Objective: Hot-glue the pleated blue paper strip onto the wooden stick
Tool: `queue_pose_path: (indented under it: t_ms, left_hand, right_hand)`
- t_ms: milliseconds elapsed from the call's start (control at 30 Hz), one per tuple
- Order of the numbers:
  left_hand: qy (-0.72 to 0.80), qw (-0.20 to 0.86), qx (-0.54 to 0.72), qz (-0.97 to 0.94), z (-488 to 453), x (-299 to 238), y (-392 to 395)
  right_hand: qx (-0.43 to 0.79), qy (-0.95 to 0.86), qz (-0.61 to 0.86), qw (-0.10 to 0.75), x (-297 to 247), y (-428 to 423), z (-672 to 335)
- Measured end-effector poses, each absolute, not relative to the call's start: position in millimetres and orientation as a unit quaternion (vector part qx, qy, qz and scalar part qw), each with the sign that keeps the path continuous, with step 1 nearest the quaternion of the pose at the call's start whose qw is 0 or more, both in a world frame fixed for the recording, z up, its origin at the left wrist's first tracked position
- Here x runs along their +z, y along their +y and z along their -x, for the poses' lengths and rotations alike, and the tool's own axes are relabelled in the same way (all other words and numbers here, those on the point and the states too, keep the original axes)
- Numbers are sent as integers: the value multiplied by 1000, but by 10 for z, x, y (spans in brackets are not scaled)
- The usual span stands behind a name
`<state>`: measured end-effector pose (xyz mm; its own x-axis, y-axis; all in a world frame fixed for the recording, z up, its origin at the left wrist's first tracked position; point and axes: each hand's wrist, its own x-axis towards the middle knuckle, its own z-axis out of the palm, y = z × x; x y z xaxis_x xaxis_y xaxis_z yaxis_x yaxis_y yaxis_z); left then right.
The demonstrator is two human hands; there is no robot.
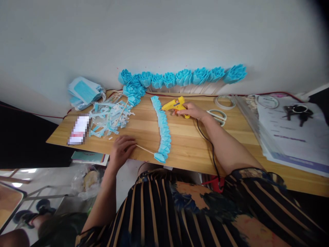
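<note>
My right hand (191, 111) grips a yellow glue gun (176, 104), its nozzle close to the upper part of a long strip of pleated blue petals (164, 130). The strip curves down the wooden table toward me. Between the fingers of my left hand (123, 149) is the end of a thin wooden stick (144, 149). The stick's other end meets the lower end of the petal strip. Whether the nozzle touches the strip, I cannot tell.
Finished blue flowers (182, 77) on sticks line the wall. Left are scraps (110, 116), a pack of face masks (84, 91) and a phone (79, 128). Scissors (218, 116), a tape roll (225, 102), papers (290, 133) and keys (299, 111) lie right. The gun's cable (212, 147) hangs over the edge.
</note>
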<state>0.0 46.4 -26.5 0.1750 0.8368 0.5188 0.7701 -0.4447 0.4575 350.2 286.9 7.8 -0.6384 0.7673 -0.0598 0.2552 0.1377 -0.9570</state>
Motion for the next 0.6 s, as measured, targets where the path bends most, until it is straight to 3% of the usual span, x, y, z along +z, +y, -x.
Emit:
queue_pose_path:
  t_ms: [600]
  left_hand:
    - [531,49,370,-761,-4,-260,463]
  right_hand:
    - [525,-745,355,207,80,2878,-3508]
